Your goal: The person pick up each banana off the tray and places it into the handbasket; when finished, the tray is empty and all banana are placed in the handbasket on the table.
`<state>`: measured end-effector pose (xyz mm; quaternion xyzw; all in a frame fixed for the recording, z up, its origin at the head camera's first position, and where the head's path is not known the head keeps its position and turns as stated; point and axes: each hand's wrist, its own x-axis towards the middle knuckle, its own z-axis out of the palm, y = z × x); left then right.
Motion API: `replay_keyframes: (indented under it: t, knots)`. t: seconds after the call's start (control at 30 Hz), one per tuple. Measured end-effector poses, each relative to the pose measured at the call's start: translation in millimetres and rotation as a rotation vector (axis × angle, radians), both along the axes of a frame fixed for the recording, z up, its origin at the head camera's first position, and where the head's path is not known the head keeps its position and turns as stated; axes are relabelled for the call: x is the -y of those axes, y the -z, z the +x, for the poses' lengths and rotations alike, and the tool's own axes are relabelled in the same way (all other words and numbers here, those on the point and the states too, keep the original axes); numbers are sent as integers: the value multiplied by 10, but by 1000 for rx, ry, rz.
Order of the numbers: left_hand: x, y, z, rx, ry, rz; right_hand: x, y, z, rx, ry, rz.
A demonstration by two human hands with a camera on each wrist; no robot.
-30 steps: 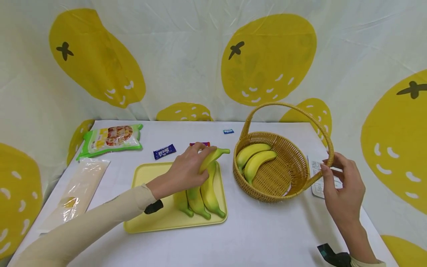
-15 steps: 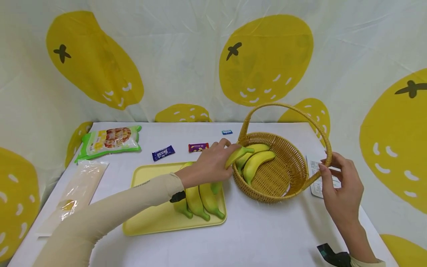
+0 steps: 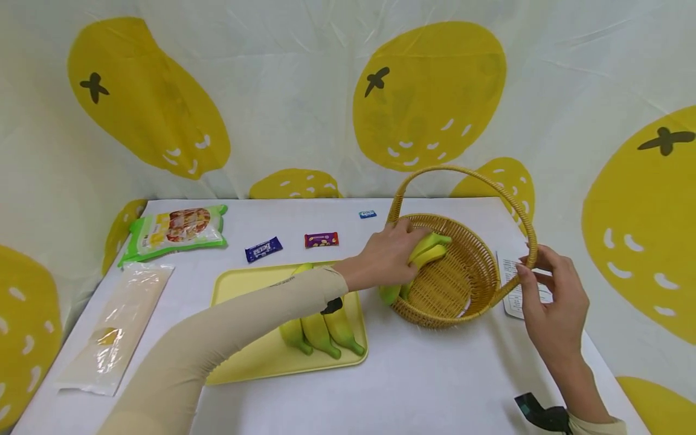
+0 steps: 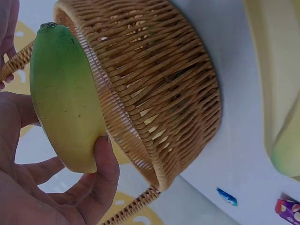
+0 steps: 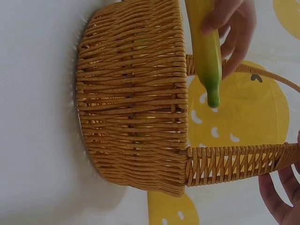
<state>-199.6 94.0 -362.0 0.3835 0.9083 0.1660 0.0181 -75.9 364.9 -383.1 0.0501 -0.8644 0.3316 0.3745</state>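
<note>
My left hand (image 3: 388, 257) grips a yellow banana (image 4: 68, 101) with a green end, above the left side of the wicker basket (image 3: 446, 287). Under it, partly hidden by that hand, bananas (image 3: 433, 256) lie inside the basket. At the basket's right, my right hand (image 3: 557, 308) pinches the arched handle (image 5: 239, 164) between thumb and fingers. The basket stands on the white table. To its left, several more bananas (image 3: 318, 335) lie side by side on a yellow tray (image 3: 272, 360), their far ends covered by the left forearm.
Behind the tray lie a blue wrapped bar (image 3: 263, 249), a purple-red wrapped bar (image 3: 321, 240) and a small blue packet (image 3: 367, 214). A green food bag (image 3: 176, 231) and a clear plastic packet (image 3: 119, 323) are at the left. A printed card (image 3: 511, 284) sits partly behind the basket.
My left hand has carried the banana rightward from above the tray to over the basket. The right hand keeps its hold on the handle.
</note>
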Motion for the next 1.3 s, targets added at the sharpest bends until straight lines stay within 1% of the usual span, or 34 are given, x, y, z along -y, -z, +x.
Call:
replay_keyframes:
  t: [0.13, 0.4, 0.5, 0.6, 0.7, 0.77, 0.87, 0.93, 1.17, 1.3]
  knots:
    - [-167, 30, -48, -19, 3, -24, -7, -7, 5, -2, 2, -6]
    - [-467, 99, -95, 25, 25, -59, 11, -12, 14, -4, 7, -10]
    - [-566, 165, -105, 24, 27, -70, 25, -1, 11, -9, 13, -7]
    - [-647, 268, -106, 28, 25, -82, 23, 8, 12, -8, 16, -3]
    - [-698, 367, -94, 46, 24, -93, 11, 18, 19, 1, 11, -2]
    - [-715, 411, -83, 45, 27, -99, 4, 23, 21, 4, 7, -3]
    - [-730, 451, -69, 16, 22, -115, -5, 29, 14, 2, 4, -2]
    - [-741, 458, -55, -3, 12, -128, -8, 32, 6, -2, 5, 2]
    - [-802, 508, 7, -35, -4, -185, -1, 27, 5, 1, 5, 0]
    - [-833, 553, 35, -97, -19, -234, 4, 26, 8, 9, 1, 6]
